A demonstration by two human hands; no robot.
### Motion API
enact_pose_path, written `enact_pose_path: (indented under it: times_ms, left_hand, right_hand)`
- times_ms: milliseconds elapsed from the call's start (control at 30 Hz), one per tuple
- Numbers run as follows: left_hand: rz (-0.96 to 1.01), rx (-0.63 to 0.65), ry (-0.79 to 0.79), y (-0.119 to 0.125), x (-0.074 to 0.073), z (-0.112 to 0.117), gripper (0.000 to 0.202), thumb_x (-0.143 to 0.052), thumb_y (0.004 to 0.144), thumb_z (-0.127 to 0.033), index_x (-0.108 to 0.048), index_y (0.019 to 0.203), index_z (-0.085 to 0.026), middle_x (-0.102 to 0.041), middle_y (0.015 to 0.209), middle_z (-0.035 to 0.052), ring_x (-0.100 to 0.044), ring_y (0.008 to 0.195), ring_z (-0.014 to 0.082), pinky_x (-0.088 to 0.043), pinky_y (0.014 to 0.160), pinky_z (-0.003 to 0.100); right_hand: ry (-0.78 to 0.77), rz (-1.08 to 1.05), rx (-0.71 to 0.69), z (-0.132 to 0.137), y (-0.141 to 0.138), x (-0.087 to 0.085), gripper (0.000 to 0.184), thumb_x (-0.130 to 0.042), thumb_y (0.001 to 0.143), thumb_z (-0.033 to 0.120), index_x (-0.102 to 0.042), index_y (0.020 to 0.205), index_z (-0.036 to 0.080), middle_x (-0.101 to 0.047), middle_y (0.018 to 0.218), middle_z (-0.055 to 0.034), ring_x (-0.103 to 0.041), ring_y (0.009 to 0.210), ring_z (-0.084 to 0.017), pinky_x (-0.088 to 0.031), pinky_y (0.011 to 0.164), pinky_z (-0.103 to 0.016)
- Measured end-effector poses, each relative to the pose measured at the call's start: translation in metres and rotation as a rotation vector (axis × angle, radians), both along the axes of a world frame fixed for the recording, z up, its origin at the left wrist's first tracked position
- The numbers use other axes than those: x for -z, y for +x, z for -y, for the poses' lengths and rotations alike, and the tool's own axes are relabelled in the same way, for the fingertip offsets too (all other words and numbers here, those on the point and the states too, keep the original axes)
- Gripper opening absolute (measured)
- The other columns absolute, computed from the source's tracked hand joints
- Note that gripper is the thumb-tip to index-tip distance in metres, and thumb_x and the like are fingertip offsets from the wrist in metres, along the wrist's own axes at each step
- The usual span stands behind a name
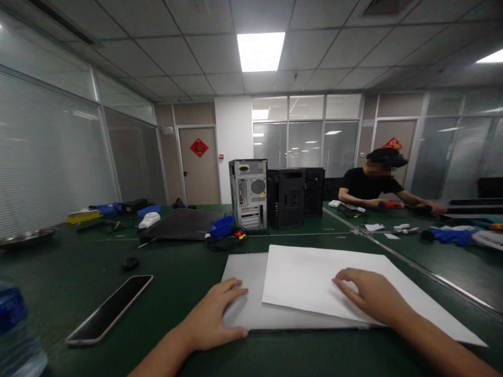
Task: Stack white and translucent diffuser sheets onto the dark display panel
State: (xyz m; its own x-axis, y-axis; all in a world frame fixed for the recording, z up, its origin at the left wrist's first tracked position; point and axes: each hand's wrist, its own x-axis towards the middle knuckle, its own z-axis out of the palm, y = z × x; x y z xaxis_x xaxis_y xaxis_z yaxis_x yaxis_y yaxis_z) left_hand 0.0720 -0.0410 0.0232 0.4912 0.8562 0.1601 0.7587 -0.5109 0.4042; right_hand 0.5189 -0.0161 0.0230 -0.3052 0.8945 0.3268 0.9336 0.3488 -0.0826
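A light grey flat panel (243,269) lies on the green tabletop in front of me. A white sheet (302,272) rests askew over it and sticks out past its right side. My left hand (212,311) is at the panel's left edge, fingers and thumb apart, fingertips on its surface. Over the white sheet, my right hand (367,293) has its thumb and forefinger drawn together at the tips. Whether anything is between those tips cannot be seen.
A smartphone (112,309) and a water bottle (18,330) stand to the left. Behind the panel are an opened computer case (248,193), black case parts (291,199) and a cable bundle (228,238). A co-worker (373,180) handles a red tool at the far right.
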Motion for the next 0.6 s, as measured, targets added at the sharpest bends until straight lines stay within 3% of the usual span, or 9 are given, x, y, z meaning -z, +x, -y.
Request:
enact_pose_path:
  times_ms: [100,267,400,600]
  left_hand:
    - [-0.042,-0.029,-0.028,0.0,0.002,-0.003,0.088,-0.077,0.069,-0.064,-0.051,0.146,-0.028,-0.037,0.159,0.0123,-0.029,0.148,0.0372,-0.022,0.121,0.053]
    - [-0.12,-0.018,-0.036,0.002,-0.001,-0.003,0.091,-0.068,0.074,-0.071,-0.045,0.15,-0.026,-0.031,0.162,0.0139,-0.019,0.151,0.0388,-0.01,0.121,0.059]
    - [-0.12,0.012,-0.048,0.001,0.0,-0.003,0.092,-0.067,0.077,-0.07,-0.04,0.152,-0.024,-0.028,0.163,0.014,-0.017,0.151,0.0374,-0.013,0.122,0.056]
    - [-0.121,0.052,-0.051,-0.001,0.002,-0.005,0.102,-0.069,0.075,-0.07,-0.03,0.156,-0.02,-0.025,0.163,0.0167,-0.015,0.151,0.0388,-0.011,0.122,0.057]
  right_hand:
    - [-0.014,-0.001,0.186,-0.016,0.035,0.009,0.055,-0.035,0.095,0.06,-0.071,0.11,0.022,-0.068,0.118,-0.0114,-0.064,0.104,-0.03,-0.049,0.091,-0.047]
    - [-0.095,-0.023,0.168,-0.023,0.065,0.021,0.06,-0.036,0.094,0.06,-0.07,0.118,0.017,-0.065,0.127,-0.0127,-0.061,0.115,-0.029,-0.046,0.103,-0.046]
    - [-0.145,-0.051,0.092,-0.02,0.056,0.022,0.064,-0.037,0.093,0.065,-0.065,0.129,0.02,-0.059,0.137,-0.0096,-0.054,0.127,-0.028,-0.04,0.111,-0.046]
    - [-0.15,-0.01,-0.001,-0.015,0.028,0.018,0.065,-0.036,0.094,0.066,-0.063,0.134,0.022,-0.057,0.14,-0.0073,-0.052,0.129,-0.027,-0.038,0.113,-0.046]
